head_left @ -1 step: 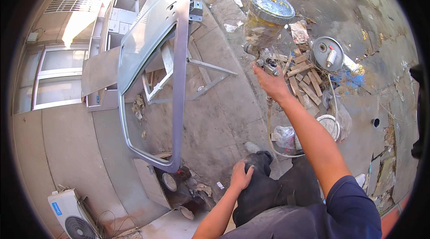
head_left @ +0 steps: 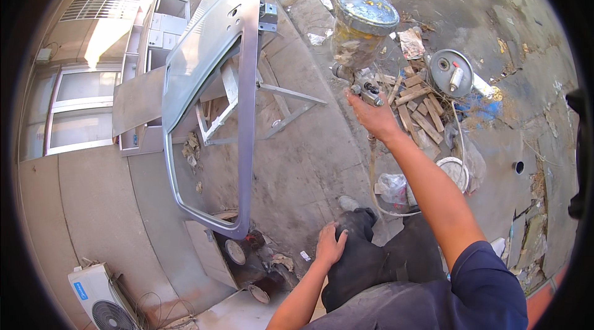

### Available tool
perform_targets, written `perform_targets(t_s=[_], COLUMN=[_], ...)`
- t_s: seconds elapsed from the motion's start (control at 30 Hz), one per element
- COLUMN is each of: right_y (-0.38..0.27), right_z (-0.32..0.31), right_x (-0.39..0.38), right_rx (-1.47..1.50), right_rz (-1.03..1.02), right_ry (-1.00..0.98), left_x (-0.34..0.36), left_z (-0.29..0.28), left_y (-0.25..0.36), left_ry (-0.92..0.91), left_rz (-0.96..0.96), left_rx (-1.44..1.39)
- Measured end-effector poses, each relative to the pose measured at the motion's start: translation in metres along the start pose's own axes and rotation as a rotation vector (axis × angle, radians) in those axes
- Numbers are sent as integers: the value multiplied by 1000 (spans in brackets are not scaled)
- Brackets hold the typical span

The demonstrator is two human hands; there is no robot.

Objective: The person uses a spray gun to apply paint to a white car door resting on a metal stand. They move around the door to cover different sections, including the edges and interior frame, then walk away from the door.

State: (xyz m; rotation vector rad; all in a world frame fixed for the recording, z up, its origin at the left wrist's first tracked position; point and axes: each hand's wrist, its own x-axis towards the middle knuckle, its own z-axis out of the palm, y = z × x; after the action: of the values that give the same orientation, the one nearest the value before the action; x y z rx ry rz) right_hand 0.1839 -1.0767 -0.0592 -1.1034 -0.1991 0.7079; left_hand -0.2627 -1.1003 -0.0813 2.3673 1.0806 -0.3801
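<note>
My right hand [head_left: 374, 113] is closed around the grip of a paint spray gun [head_left: 371, 93], held out ahead at arm's length. The gun's large paint-stained cup [head_left: 357, 39] sits above its body, tilted slightly, with a smeared lid. From below the grip a hose [head_left: 372, 163] hangs down and curves to the right. My left hand [head_left: 331, 245] rests on my dark-trousered leg, thumb apart and holding nothing. To the left of the gun, apart from it, a silver-grey vehicle door shell [head_left: 247, 101] with a big window opening leans upright at a metal stand [head_left: 291, 91].
Wood offcuts [head_left: 421, 107] lie piled beyond my right hand. Beside them is a round grey drum lid [head_left: 443, 82] carrying a spray can [head_left: 456, 77]. A white bucket [head_left: 455, 172] stands near the hose. An air-conditioner unit [head_left: 105, 296] is at lower left, rusty cylinders [head_left: 238, 249] below the door.
The spray gun and its cup have shifted slightly left in my right hand. My left hand stays on my leg, moved only a little.
</note>
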Motion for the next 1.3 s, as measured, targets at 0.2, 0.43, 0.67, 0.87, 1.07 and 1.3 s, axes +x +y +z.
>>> perform_targets(t_s=[0.2,0.43,0.67,0.87,1.07,1.3], right_y=[-29,-46,-79,-129,-174,-194], right_z=[-26,-17,-11,-5,-7,19], right_x=[-31,31,153,193,210,305], right_rx=[-49,-120,-161,-393,-464,-445], right_rz=[291,379,88,125,355,299], right_ry=[-245,-142,-38,-43,-369,-141], left_x=[-34,-85,-47,19,80,112], left_z=[-41,-27,-24,-65,-113,-131], left_y=[-32,-89,-97,-102,-81,-85], left_ry=[-119,-468,-603,-624,-672,-688], left_rz=[-356,-438,-394,-310,-344,-307], left_rx=[-71,15,-177,-232,-167,-144])
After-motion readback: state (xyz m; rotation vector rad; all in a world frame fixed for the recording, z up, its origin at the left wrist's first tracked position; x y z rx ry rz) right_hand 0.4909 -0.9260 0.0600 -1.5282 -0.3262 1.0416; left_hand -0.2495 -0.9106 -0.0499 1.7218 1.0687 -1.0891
